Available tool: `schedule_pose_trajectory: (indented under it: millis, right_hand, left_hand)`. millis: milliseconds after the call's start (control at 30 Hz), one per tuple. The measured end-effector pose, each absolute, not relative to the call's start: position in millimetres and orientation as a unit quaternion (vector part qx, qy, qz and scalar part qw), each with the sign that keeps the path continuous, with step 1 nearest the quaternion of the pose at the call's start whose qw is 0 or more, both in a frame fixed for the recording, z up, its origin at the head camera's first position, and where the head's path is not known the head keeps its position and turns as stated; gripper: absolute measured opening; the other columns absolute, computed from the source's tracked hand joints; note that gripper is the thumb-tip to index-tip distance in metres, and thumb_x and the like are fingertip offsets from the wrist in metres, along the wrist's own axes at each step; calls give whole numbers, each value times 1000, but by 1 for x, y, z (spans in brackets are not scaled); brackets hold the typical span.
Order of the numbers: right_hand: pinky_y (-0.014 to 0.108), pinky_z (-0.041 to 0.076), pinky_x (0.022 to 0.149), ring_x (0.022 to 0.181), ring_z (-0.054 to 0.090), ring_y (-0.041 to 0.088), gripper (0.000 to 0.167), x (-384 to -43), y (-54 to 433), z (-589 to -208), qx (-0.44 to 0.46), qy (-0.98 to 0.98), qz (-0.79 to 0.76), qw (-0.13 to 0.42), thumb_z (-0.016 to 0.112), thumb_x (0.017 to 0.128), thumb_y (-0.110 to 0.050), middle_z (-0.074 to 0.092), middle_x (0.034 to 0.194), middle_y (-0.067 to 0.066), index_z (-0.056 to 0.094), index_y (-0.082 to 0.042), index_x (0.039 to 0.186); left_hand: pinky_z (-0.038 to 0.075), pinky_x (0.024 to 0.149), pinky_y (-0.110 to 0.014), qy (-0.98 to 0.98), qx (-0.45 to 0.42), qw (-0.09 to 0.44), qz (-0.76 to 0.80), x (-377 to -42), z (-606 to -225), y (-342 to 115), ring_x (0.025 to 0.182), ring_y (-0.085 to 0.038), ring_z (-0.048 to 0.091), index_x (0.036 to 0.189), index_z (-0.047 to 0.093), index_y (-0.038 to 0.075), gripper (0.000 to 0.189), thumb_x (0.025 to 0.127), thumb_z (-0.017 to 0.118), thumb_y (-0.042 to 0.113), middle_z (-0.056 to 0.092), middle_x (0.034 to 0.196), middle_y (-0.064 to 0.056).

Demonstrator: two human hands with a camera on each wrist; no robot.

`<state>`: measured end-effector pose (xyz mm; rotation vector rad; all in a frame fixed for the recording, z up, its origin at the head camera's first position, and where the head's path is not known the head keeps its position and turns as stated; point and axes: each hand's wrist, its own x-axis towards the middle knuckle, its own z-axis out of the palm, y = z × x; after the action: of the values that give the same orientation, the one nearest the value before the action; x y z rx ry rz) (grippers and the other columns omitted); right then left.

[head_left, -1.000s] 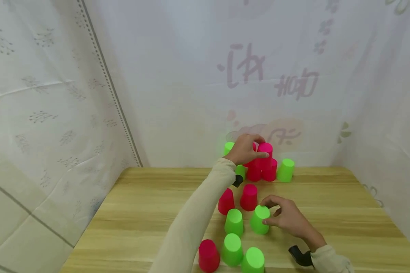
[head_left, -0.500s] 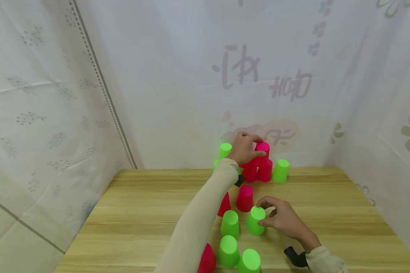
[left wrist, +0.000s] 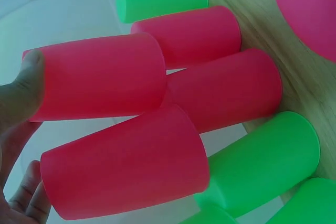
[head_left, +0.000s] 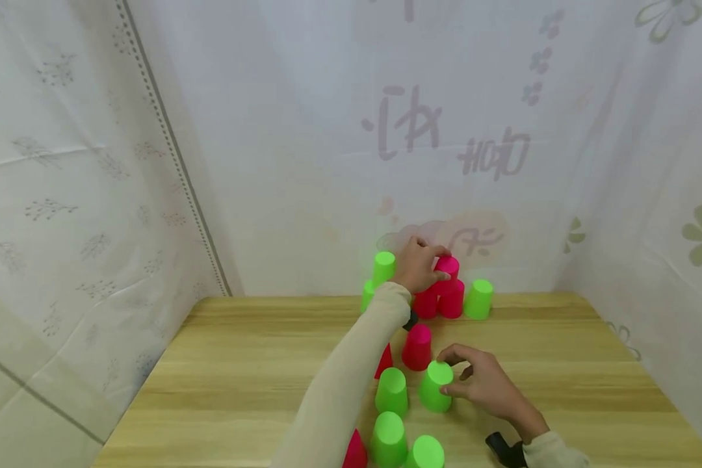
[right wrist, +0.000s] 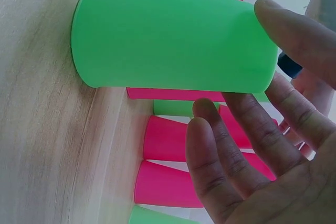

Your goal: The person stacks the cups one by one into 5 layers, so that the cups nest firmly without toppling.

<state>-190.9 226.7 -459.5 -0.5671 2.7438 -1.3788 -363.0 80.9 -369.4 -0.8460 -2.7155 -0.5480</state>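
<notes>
My left hand [head_left: 416, 265] reaches to the back row and grips a pink cup [left wrist: 100, 80] by its narrow upper end, thumb on one side. This upside-down cup sits right at the tops of two lower pink cups [left wrist: 226, 90]. Beside it on the second level stands another pink cup [left wrist: 126, 163], the hand's other fingers close to its top. Nearer the front, my right hand [head_left: 491, 383] pinches an upside-down green cup [right wrist: 173, 38] between thumb and fingers at its top, its rim down at the table.
Green cups [head_left: 383, 268] are stacked at the left of the back row, and a single green cup [head_left: 479, 299] stands at its right end. Pink cups [head_left: 417, 348] and several green cups [head_left: 389, 439] stand in front on the wooden table [head_left: 240, 370]. Patterned curtains [head_left: 292, 162] enclose it.
The pink cup in my left hand has come down slightly onto the two cups below. My right hand keeps its pinch on the green cup. The head view has shifted a little.
</notes>
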Motion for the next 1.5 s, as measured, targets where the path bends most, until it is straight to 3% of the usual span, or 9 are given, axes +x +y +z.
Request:
schedule_pose_trajectory:
  millis: [333,600,767,1000,1267,1500]
  right_hand:
    - [23,53,71,100,65,12,37,-190,227,-460,-174,879,-444,5,86,77,-24,73,108,-2,66,-21,109]
    - [23,52,70,100,65,14,38,-189,228,-460,-178,879,-443,5,87,78,-26,73,107,-2,66,-19,109]
    - [23,53,70,100,65,13,37,-189,228,-459,-179,879,-441,3,87,78,-26,73,107,-2,66,-20,108]
    - [23,53,71,100,65,13,38,-188,228,-459,-177,879,-443,2,86,78,-28,72,107,-2,66,-20,109]
    - [23,54,71,98,63,11,36,-188,226,-461,-169,884,-434,-15,85,79,-27,73,107,-4,67,-23,110]
    - [24,55,72,102,64,8,38,-186,227,-462,-170,890,-422,-36,85,80,-24,73,113,-2,68,-23,114]
  left_hand:
    - [50,99,-29,-929,-316,167,-99,-367,-369,84,124,-21,53,128,68,27,46,86,77,44,76,108,7]
    - [47,106,-35,-925,-314,212,-37,-369,-373,85,126,-21,56,126,69,29,40,88,76,40,75,119,10]
    - [48,106,-33,-922,-296,249,-21,-368,-378,88,127,-19,57,121,71,28,32,90,75,30,75,118,10]
    - [50,102,-31,-917,-274,289,7,-366,-381,93,122,-18,58,117,69,24,29,90,74,33,75,114,7]
    - [52,96,-32,-900,-310,300,-65,-358,-365,77,115,-21,60,105,71,19,20,88,77,26,75,106,3]
    - [51,96,-30,-874,-377,241,-191,-341,-351,52,108,-24,62,100,71,10,11,90,73,14,72,109,-4]
